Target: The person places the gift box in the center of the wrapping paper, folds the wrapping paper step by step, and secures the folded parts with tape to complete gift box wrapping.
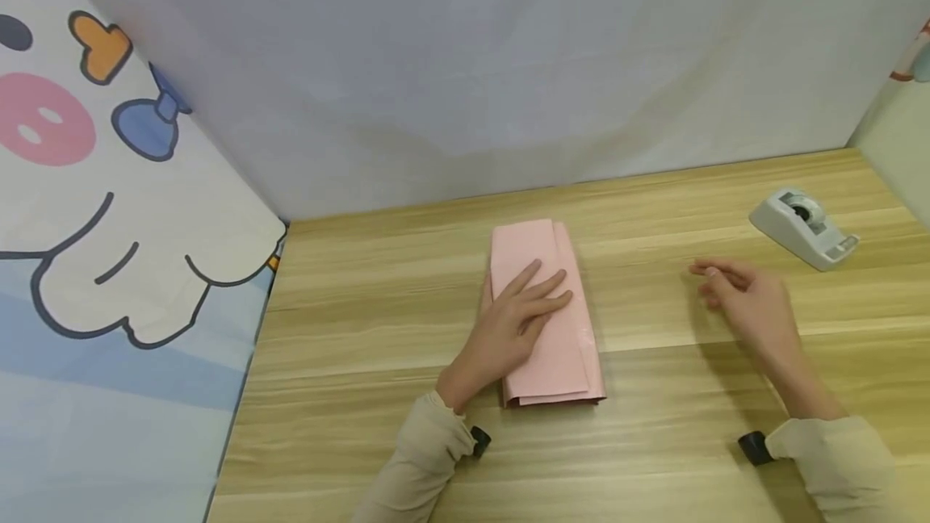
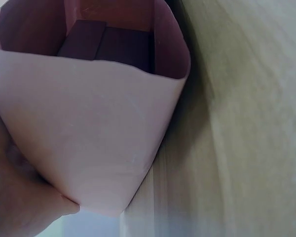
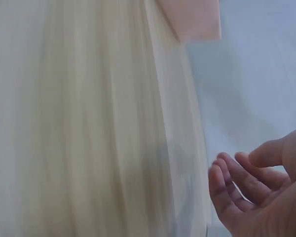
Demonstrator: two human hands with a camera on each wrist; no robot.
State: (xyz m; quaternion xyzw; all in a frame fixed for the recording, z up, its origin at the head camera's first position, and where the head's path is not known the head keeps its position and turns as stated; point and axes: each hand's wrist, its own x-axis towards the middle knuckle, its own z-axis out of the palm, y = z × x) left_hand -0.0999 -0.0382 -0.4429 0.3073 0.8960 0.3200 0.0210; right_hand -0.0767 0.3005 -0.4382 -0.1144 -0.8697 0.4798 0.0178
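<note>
A pink paper wrap (image 1: 545, 361) lies folded into a long, narrow packet on the table. My left hand (image 1: 504, 325) rests on top of it with fingers spread. In the left wrist view, the near end of the pink paper (image 2: 93, 113) gapes, and a dark box-like object (image 2: 121, 47) shows inside. Off to the right of the packet, my right hand (image 1: 756, 305) hovers over the table with loosely bent fingers. The right wrist view shows this hand (image 3: 256, 182) with the thumb near the fingers and nothing visible between them.
A white tape dispenser (image 1: 802, 228) stands at the back right, just beyond my right hand. The wood-grain table (image 1: 349, 345) meets a pale backdrop (image 1: 465, 87) at its far edge. A cartoon-printed sheet (image 1: 131, 281) runs along the left side.
</note>
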